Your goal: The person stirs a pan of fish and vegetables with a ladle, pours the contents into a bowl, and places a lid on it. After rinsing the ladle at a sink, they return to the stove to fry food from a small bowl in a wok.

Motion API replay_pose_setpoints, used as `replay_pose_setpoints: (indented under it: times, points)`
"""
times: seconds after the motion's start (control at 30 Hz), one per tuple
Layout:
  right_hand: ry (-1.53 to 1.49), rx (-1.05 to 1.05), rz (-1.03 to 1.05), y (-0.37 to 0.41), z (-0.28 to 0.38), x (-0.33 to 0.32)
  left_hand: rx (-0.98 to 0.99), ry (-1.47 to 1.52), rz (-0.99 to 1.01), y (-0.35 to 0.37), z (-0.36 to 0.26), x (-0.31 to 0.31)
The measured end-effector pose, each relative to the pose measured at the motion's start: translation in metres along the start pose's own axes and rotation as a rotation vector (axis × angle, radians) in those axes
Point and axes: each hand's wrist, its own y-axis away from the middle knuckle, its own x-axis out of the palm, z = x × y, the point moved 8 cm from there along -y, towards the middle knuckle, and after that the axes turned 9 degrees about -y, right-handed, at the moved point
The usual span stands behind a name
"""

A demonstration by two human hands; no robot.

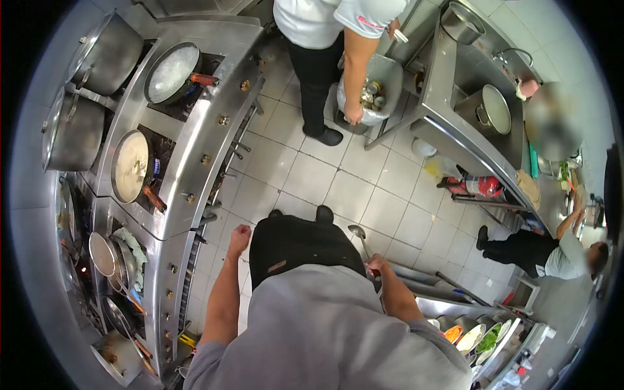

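My right hand (376,264) is closed around the handle of a metal ladle (357,231), held beside my hip with its bowl over the floor. On the other side, my left hand (240,239) hangs near the stove front, fingers curled closed, with nothing visible in it. Left of that hand runs a steel stove (175,214). A pan with pale, creamy contents (130,166) rests on one burner, its handle toward me. Farther along sits a pan with white, bubbling contents (172,73).
Large lidded pots (107,55) stand behind the burners. Ahead, a person (312,26) grips a lined waste bin (388,81). Another person (565,257) works at the right counter. A steel sink table (448,78) and a tray of cut vegetables (471,338) border the right side.
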Motion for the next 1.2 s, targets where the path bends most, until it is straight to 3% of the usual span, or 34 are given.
replay_pose_setpoints:
  times: [0.13,0.33,0.53,0.57,0.63,0.77,0.83,0.97,1.2]
  points:
    - [-0.04,0.025,0.092,-0.002,-0.028,0.0,-0.321,0.421,0.003,-0.006,0.038,-0.04]
    - [0.032,0.083,-0.002,0.035,-0.031,0.004,-0.451,0.894,-0.09,-0.044,0.099,-0.088]
    - [-0.052,0.031,-0.066,0.063,-0.014,0.017,-0.451,1.189,-0.209,-0.099,0.136,-0.113]
    - [0.141,-0.15,-0.078,0.062,-0.004,0.017,-0.433,1.273,-0.242,-0.109,0.141,-0.116]
    - [0.306,-0.311,-0.089,0.073,0.015,0.026,-0.435,1.42,-0.351,-0.117,0.143,-0.123]
    - [0.418,-0.579,-0.236,0.047,-0.018,0.023,-0.483,1.679,-0.483,-0.142,0.136,-0.129]
    - [0.416,-0.553,-0.248,0.041,-0.02,0.024,-0.445,1.787,-0.495,-0.148,0.123,-0.131]
    - [0.402,-0.465,-0.254,0.035,-0.022,0.024,-0.396,1.693,-0.504,-0.167,0.105,-0.133]
    - [0.431,-0.447,-0.227,0.017,-0.006,0.015,-0.375,2.036,-0.601,-0.16,0.085,-0.134]
